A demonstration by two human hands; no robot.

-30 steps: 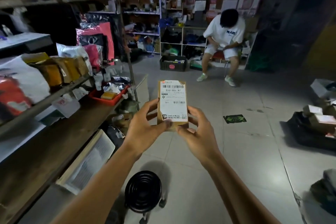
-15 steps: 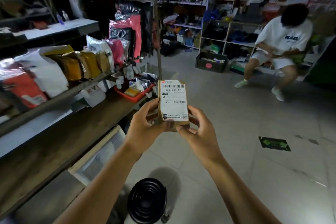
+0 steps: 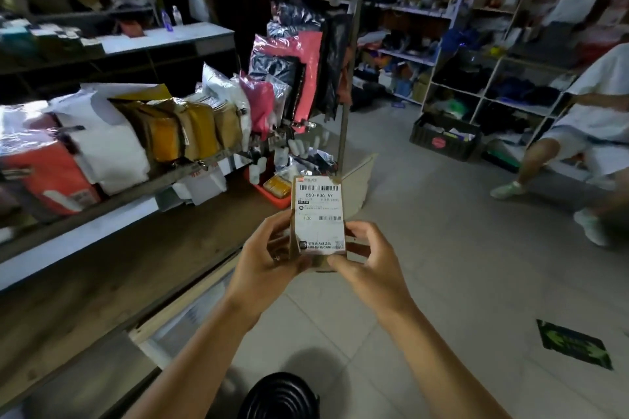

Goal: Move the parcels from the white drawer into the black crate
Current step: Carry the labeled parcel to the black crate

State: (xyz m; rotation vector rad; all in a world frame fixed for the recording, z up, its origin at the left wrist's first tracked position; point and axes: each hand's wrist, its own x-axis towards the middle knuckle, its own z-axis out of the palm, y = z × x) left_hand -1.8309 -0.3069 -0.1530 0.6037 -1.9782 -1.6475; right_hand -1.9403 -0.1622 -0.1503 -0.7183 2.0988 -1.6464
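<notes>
My left hand (image 3: 269, 258) and right hand (image 3: 371, 258) each gripped the small labelled parcel (image 3: 318, 218), held upright in mid-air over the floor. I judged it the carry step; next came crossing to the black crate (image 3: 442, 143) against the far shelving. A seated person (image 3: 592, 133) sat just beside it, a black stool (image 3: 279, 396) below me.

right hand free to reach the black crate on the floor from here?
Probably not yet. The right hand and left hand both hold the parcel, and the black crate sits well across open floor.
</notes>
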